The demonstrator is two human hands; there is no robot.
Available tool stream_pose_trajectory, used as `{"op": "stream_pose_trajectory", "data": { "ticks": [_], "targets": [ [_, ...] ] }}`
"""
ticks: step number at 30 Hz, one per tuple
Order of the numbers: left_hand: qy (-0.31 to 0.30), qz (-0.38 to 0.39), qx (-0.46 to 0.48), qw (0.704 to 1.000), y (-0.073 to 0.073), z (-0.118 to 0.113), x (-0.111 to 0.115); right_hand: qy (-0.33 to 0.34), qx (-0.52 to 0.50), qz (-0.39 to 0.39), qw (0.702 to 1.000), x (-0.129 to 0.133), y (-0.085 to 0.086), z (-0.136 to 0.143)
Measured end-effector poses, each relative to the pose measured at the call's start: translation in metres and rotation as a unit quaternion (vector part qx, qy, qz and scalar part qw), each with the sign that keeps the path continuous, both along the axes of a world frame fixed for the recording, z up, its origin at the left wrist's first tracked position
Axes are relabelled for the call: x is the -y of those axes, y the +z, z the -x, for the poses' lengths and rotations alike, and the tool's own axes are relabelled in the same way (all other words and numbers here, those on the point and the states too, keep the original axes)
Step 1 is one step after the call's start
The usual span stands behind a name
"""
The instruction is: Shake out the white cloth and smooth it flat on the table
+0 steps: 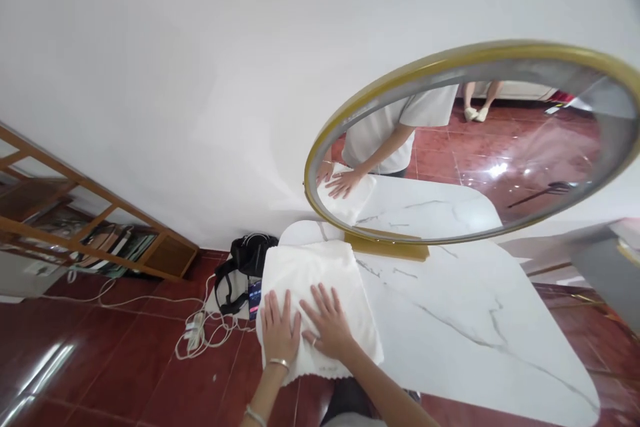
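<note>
A white cloth (320, 263) with a scalloped edge lies spread over the left end of a white marble-patterned table (450, 327), its near edge reaching past the table's front. My left hand (279, 330) rests flat on the cloth's left part, fingers pointing away from me. Beside it, my right hand (327, 323) presses flat near the middle of the cloth, fingers spread, a ring on one of them. Neither hand grips anything. Bracelets circle my left wrist.
A gold-rimmed oval mirror (410, 73) stands on a gold base (387, 245) at the table's back. Left of the table are a black bag (253, 253), a lit phone screen (255, 299) and a power strip (195, 331) with tangled cables. A wooden shelf (170, 260) lines the wall.
</note>
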State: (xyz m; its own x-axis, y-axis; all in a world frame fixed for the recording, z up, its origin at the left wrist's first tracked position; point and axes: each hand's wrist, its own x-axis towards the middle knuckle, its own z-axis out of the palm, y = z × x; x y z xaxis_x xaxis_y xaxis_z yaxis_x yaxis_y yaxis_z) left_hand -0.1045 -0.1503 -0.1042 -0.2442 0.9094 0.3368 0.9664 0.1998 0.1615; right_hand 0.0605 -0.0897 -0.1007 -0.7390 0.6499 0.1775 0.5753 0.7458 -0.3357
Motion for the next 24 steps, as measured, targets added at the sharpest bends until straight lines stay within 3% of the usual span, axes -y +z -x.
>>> {"op": "stream_pose_trajectory", "data": {
  "ticks": [5, 10, 14, 18, 20, 24],
  "targets": [
    [-0.054, -0.023, 0.019, 0.998, -0.014, -0.063, -0.014, -0.027, 0.015, 0.0, 1.0, -0.01, -0.003, -0.075],
    [-0.151, -0.015, 0.04, 0.988, -0.024, -0.127, -0.029, -0.12, 0.039, 0.041, 0.991, 0.0, -0.004, -0.157],
    [-0.19, 0.017, 0.085, 0.978, -0.032, -0.154, -0.034, -0.18, 0.049, 0.056, 0.981, 0.014, -0.008, -0.185],
    [-0.119, 0.059, 0.158, 0.978, -0.025, -0.156, -0.056, -0.198, 0.036, 0.027, 0.979, 0.019, -0.023, -0.183],
    [-0.037, 0.083, 0.216, 0.972, -0.009, -0.153, -0.079, -0.196, 0.026, 0.001, 0.98, 0.018, -0.033, -0.179],
    [0.101, 0.146, 0.354, 0.918, 0.032, -0.14, -0.134, -0.162, 0.001, -0.08, 0.984, 0.013, -0.049, -0.179]
  ]
}}
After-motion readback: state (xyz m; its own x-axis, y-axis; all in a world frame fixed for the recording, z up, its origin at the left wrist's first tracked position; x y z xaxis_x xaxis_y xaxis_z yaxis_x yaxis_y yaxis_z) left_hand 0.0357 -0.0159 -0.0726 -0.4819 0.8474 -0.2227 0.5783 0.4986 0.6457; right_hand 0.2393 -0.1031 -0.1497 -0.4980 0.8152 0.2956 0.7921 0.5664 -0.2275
